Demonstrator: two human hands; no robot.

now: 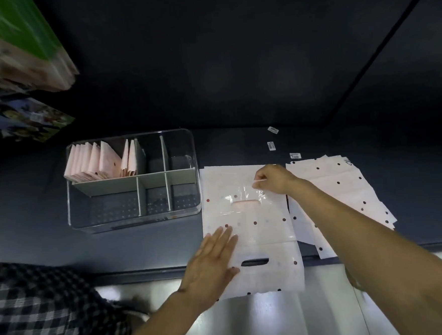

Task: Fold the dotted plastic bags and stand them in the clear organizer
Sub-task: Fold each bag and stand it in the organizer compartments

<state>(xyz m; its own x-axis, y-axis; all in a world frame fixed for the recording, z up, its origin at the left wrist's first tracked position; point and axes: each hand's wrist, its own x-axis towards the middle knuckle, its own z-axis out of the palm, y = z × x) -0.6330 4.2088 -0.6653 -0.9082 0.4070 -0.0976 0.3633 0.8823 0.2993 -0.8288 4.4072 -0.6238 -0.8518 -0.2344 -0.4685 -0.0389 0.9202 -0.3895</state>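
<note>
A thin, pale pink plastic bag with dark dots lies flat on the dark, matte bench, its near end hanging past the bench edge. It is rectangular, slightly glossy, with an oblong cut-out handle near that end; a second handle shape shows through a shiny, crinkled patch further up.

The left hand lies flat on the bag's near left part, fingers straight and together, pressing the film down and holding nothing. The right hand is at the bag's far right part, fingers curled, pinching a small pale strip at the fingertips; whether that strip belongs to the bag is unclear.

Just right of this bag, under the right forearm, a loose stack of unfolded dotted bags is fanned out, creased and flat.

To the left of the bag stands the clear organizer, a rounded rectangular box of thick transparent plastic with opaque grey-green dividers. Its far left compartment holds a row of folded bags standing upright, leaning on each other, pink and triangular or wedge-shaped.

3 small white labels lie on the bench beyond the bags
</note>
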